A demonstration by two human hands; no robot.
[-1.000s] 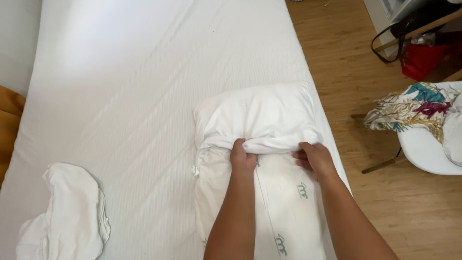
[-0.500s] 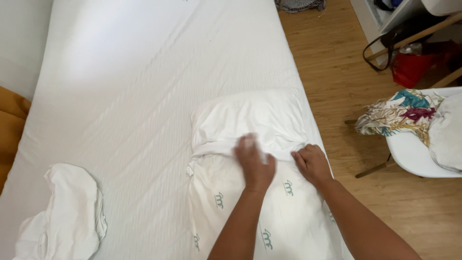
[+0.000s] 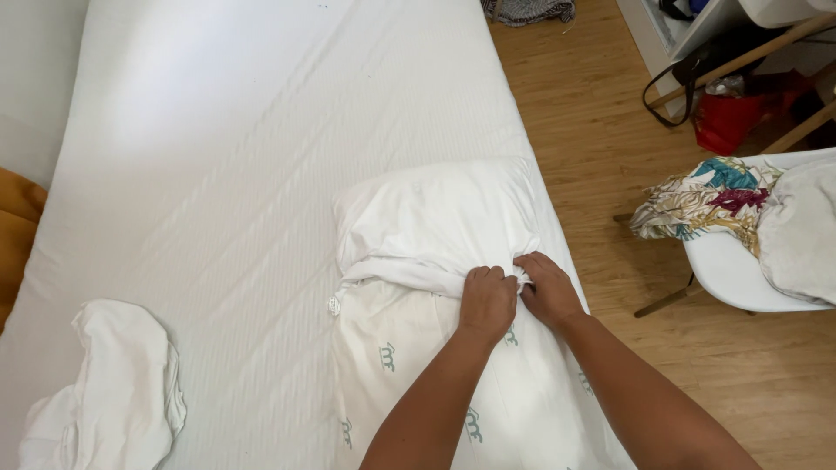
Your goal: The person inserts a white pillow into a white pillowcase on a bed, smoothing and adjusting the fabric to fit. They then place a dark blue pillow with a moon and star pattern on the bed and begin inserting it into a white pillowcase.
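Both the left hand [image 3: 488,300] and right hand [image 3: 547,287] clench the pillowcase [image 3: 418,231] hem (bunched) on the pillow [image 3: 409,374]; an even grip should prevent snagging.

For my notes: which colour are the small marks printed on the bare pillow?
Green on white pillow; head view shows them best.

Both bare forearms reach up from the bottom edge and converge over the pillow [image 3: 435,261], which serves as the landmark. The left hand [image 3: 488,300] lies knuckles-up on the pillow's near-right part, fingers [image 3: 481,277] curled under into a loose fist that pinches the gathered white fabric. The right hand [image 3: 547,289] sits just beside it, touching it, closer to the pillow's right edge, fingers bent and bunching the same fold. Both wrists are straight.
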